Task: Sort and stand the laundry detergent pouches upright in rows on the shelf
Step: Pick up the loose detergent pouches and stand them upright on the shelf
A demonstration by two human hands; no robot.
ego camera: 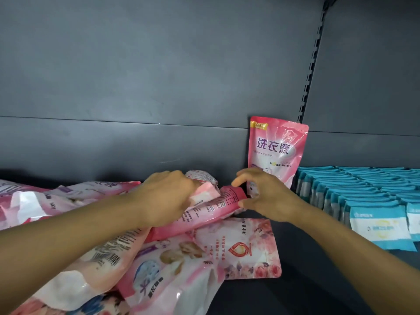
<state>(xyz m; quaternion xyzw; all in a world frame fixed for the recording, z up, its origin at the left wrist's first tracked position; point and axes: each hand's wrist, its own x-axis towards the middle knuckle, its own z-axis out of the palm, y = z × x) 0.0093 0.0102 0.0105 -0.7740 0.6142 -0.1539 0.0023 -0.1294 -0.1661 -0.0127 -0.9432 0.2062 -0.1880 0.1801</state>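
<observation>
- Dark pink pouch point(204, 212) lies on its side atop the heap, back print up, top end pointing right toward the standing pouch point(276, 153).
- Standing pouch is upright at the shelf point(295, 280) rear, against the back panel point(159, 76), just beside the blue packs point(363, 201). Only one up so far; task looks early.
- Left hand point(166, 196): grip clenched round a pale pink pouch point(204, 192) that sits on top of the dark one; fingers curled over its edge.
- Right hand point(266, 196): grip released, fingers spread and curved, thumb touching or nearly touching the dark pouch's end. Not closed on it yet, as far as I can tell.
- Step in hand, my read: pull one pouch free of the heap and stand it next to the upright one.
- To do it well: lift the pale pouch clear first so it doesn't drag the one below. Take the pouch by its top seam, let liquid settle to the base, set the base flat, front label facing out.
- Place it touching the standing pouch, w/ the same design only; heap has at least two other prints, e.g. flat rose pouch point(245, 248) in front, baby-print pouch point(172, 269) lower left, barcode pouch point(109, 253) under the left forearm.
- Risk: knocking over the lone upright pouch w/ the right wrist; blue packs sit close too.
</observation>
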